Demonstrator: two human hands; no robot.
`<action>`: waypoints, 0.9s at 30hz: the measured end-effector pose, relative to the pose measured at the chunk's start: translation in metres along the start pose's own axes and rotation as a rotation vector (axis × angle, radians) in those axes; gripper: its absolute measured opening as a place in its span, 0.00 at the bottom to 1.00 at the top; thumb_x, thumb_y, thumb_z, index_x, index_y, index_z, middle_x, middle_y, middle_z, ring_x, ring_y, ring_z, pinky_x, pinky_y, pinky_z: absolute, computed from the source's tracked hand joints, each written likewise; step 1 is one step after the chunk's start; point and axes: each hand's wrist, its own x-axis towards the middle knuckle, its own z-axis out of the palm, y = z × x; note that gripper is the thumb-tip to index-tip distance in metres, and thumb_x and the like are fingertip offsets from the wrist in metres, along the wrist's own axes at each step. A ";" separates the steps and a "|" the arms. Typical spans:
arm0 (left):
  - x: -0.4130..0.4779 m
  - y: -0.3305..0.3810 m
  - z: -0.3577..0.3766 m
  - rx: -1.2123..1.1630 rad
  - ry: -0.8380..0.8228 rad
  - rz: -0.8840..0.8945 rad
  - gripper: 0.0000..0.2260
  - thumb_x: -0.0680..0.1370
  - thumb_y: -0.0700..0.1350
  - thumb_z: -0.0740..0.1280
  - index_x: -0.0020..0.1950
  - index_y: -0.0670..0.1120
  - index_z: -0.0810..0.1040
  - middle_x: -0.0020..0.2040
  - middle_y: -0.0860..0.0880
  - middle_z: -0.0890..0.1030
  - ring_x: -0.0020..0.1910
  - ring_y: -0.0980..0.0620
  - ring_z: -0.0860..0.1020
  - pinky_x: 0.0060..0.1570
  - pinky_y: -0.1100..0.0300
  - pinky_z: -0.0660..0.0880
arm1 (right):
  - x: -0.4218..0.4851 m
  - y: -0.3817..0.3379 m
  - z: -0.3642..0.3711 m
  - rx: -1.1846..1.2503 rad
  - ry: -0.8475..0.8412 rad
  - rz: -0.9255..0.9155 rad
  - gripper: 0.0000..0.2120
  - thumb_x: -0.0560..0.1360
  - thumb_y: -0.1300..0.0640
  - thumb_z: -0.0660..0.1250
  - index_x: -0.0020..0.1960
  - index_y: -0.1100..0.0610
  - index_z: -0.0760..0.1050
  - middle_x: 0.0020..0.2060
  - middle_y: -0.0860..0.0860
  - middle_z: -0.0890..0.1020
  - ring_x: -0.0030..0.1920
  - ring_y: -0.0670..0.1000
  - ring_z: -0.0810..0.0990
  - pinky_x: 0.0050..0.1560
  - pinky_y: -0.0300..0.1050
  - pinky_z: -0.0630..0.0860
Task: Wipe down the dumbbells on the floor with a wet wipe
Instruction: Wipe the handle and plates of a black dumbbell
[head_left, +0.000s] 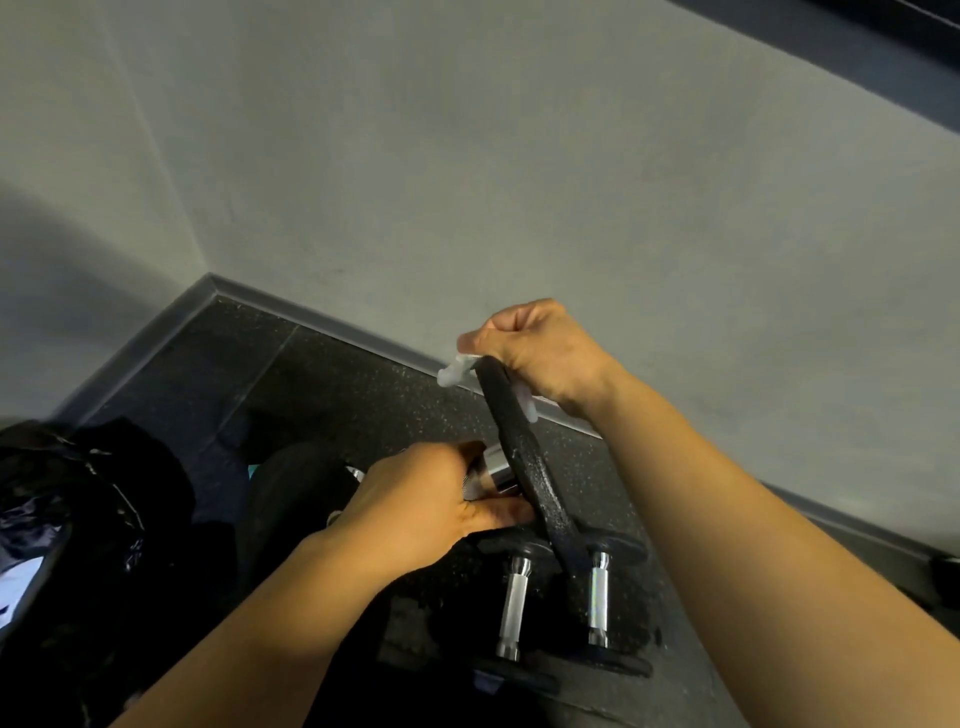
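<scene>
White wet wipe (453, 370) pinched on dumbbell (524, 457) plate by right hand (535, 353)

The left hand (415, 499) and right hand (535, 348) are bare; the left forearm (291, 613) and right forearm (753, 519) are likewise uncovered along their whole visible length.

The held dumbbell (524, 467) has a black metal plate, rough and pebbled with a faint sheen; its collar (496, 470) is glossy chrome. The wet wipe (454, 370) is white, soft, crumpled. The floor (332, 374) is matt black rubber (pale-flecked). The handles (514, 597) lying on it gleam metallic. At the floor's left edge, a bag (78, 493) is crinkled glossy black plastic.
</scene>
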 end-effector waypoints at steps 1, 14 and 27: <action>-0.001 0.001 -0.001 0.012 0.006 0.008 0.29 0.58 0.75 0.56 0.47 0.57 0.74 0.43 0.54 0.81 0.43 0.54 0.80 0.48 0.52 0.78 | 0.003 0.004 -0.002 0.004 0.032 0.031 0.07 0.74 0.64 0.68 0.39 0.67 0.78 0.39 0.59 0.86 0.26 0.54 0.77 0.33 0.48 0.75; 0.000 0.004 -0.008 -0.212 0.148 -0.011 0.13 0.70 0.63 0.67 0.37 0.56 0.71 0.39 0.53 0.80 0.43 0.53 0.79 0.51 0.50 0.77 | -0.036 0.084 0.001 0.398 0.298 0.321 0.12 0.79 0.59 0.64 0.47 0.70 0.77 0.30 0.58 0.81 0.22 0.49 0.78 0.23 0.39 0.77; 0.003 -0.007 -0.013 -0.287 0.062 -0.024 0.19 0.64 0.68 0.61 0.37 0.52 0.73 0.25 0.56 0.74 0.26 0.61 0.73 0.32 0.62 0.71 | -0.096 0.053 0.017 0.223 0.258 -0.186 0.18 0.75 0.56 0.66 0.45 0.73 0.71 0.39 0.71 0.78 0.35 0.58 0.75 0.36 0.49 0.75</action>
